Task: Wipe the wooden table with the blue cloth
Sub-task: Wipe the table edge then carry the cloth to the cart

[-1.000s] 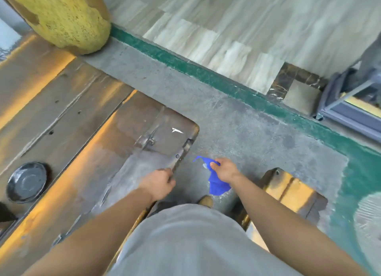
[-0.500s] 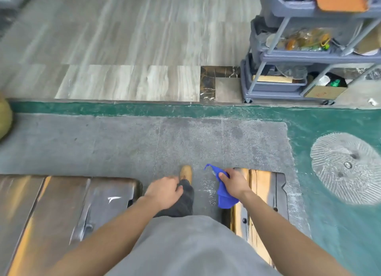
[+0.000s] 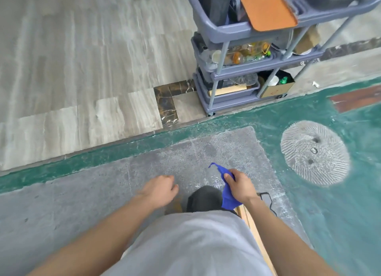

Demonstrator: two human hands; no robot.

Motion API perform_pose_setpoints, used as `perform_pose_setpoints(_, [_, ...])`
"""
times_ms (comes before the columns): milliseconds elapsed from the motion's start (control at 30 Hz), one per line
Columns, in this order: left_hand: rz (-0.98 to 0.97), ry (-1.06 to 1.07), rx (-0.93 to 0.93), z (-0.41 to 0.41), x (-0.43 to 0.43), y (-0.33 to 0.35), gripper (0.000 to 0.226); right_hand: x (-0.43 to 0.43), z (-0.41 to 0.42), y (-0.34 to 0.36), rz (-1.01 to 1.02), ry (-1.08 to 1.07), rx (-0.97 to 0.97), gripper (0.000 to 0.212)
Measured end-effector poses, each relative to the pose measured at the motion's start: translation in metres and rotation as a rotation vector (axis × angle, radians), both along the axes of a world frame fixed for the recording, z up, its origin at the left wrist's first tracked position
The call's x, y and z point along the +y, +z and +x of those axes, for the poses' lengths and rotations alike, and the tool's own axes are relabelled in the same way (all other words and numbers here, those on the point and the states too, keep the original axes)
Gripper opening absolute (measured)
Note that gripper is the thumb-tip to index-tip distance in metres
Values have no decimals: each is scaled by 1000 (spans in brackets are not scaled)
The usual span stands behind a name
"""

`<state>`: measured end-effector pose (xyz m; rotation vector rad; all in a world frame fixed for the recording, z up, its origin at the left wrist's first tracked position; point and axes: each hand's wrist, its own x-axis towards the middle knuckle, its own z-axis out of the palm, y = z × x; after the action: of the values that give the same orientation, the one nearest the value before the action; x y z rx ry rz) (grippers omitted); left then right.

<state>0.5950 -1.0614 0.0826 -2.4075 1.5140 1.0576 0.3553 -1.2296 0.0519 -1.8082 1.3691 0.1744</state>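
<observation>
The right hand [image 3: 240, 186] is clamped on the cloth [image 3: 227, 195]. The cloth is bright blue, thin and crumpled; one pointed corner sticks up past the fingers, the rest hangs below the palm. The left hand [image 3: 159, 190] is beside it, empty, fingers loosely curled. A strip of wooden edge [image 3: 255, 234] shows under the right forearm.

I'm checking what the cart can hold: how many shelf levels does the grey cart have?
3 visible on the grey cart: the top level with the orange tray, the middle level with bottles, and the bottom level near the floor. The frame crops the cart's top.
</observation>
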Motion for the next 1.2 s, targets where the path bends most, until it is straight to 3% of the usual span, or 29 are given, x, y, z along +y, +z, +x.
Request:
perform_pose_setpoints(233, [-53,-258,-17,6,-171,7,36,-93,-56,-11,-9,-261,108,25])
perform_pose_setpoints(400, [-71,-320,-12,-13,-300,4,41,-183,-95,-19,18,-324,139,14])
perform_pose_setpoints(633, [-40,-250,-29,-34,-422,15,38,-310,-92,2,12,-191,155,19])
perform_pose_setpoints(1000, [-53,-128,-104,12,-536,20,40,-479,3,23,-159,19,55,28])
perform_pose_setpoints(1200, [-211,3,-106,45,-602,32,39,-558,33,49,-174,55,-13,31])
